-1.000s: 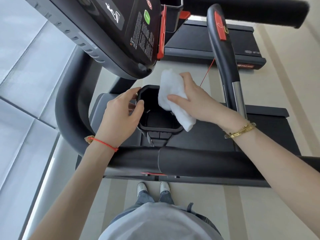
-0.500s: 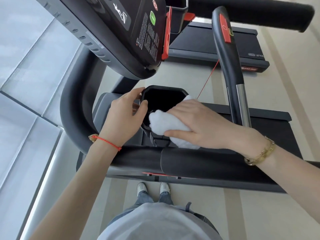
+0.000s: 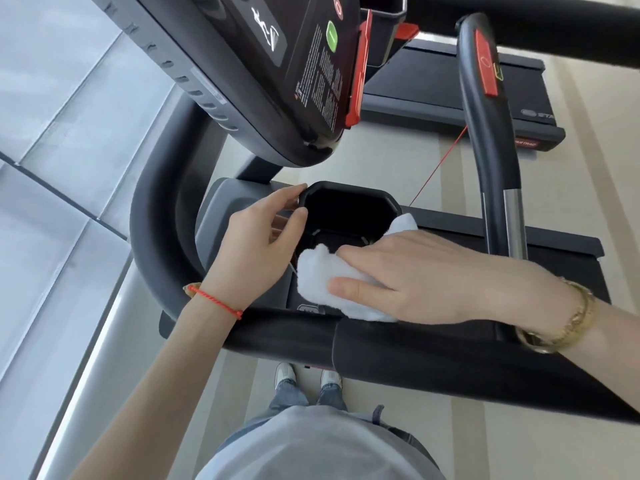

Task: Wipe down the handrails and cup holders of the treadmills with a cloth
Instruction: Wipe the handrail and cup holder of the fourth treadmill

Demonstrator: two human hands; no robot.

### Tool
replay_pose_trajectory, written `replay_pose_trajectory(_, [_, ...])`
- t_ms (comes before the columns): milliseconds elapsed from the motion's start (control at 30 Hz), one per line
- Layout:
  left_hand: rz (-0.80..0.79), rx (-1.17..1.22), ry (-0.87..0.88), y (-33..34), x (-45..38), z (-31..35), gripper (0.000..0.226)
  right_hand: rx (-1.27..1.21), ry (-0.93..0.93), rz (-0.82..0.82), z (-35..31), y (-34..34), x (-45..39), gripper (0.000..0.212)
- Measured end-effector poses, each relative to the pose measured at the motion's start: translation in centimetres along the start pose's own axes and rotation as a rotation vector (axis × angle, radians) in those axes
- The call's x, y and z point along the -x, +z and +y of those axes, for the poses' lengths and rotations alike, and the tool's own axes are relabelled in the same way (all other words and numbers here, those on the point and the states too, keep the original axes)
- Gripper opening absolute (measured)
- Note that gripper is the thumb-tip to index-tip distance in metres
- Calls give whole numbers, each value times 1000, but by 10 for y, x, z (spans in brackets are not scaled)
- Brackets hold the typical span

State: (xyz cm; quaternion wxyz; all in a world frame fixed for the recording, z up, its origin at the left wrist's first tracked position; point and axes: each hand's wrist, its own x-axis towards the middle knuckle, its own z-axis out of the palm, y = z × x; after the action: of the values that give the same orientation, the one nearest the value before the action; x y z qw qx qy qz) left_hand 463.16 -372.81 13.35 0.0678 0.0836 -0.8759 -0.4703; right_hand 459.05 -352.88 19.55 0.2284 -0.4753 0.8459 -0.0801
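Since a second ago the white cloth (image 3: pixel 341 284) has dropped from above the cup holder (image 3: pixel 349 209) to its near rim, and the right hand (image 3: pixel 426 282) now lies flatter over it. The left hand (image 3: pixel 256 244), with a red string bracelet (image 3: pixel 216 301) at the wrist, has hardly moved — its curled fingers (image 3: pixel 291 199) and thumb pinch the holder's left rim. The black cup holder is dark inside; only a corner of cloth hangs over its near edge. The right hand's straight fingers (image 3: pixel 360 259) press the bunched cloth onto the rim and the panel just below, a gold bracelet (image 3: pixel 571 323) at the wrist. The treadmill console (image 3: pixel 277 64) overhangs the holder from above; a padded black handrail (image 3: pixel 433 351) crosses in front of both forearms, and an upright grip (image 3: pixel 491 150) stands to the right.
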Motion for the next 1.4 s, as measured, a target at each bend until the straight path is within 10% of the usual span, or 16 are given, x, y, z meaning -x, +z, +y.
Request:
replay_pose_trajectory(800, [7, -12, -14, 0, 4, 8, 37, 213, -429, 191, 58, 8, -8, 61])
replay_pose_trajectory(1400, [11, -13, 7, 1, 2, 10, 35, 196, 55, 217, -2, 25, -30, 62])
